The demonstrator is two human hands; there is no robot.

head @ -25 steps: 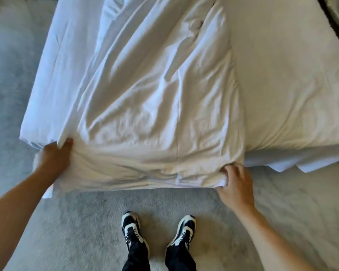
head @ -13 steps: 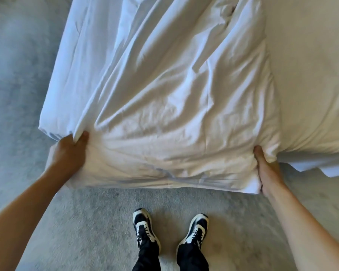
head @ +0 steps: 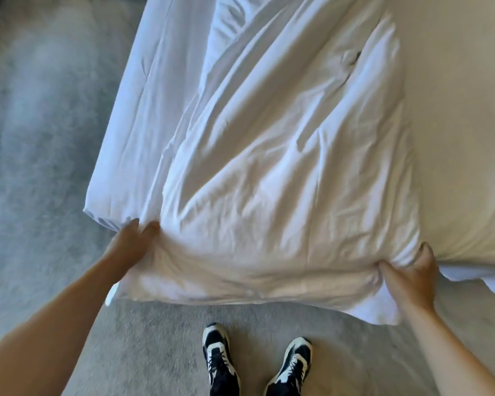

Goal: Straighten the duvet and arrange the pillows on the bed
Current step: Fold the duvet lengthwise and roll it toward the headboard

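A crumpled white duvet [head: 275,172] lies over the foot of the bed [head: 463,138], its near edge hanging off the mattress toward me. My left hand [head: 129,244] grips the duvet's near left corner. On the other side, my right hand [head: 409,278] is closed on the near right corner, fabric bunched between thumb and fingers. The duvet covers the left and middle of the bed, while bare cream sheet shows on the right. No pillows are in view.
Grey carpet [head: 40,138] surrounds the bed on the left and at the foot. My feet in black and white sneakers [head: 220,358] stand just short of the bed's end. A white sheet edge [head: 475,281] hangs at the right.
Both hands have stayed on the duvet's near corners; the right hand has shifted further right along the edge and the duvet's near edge is spread wider. My view has drifted left.
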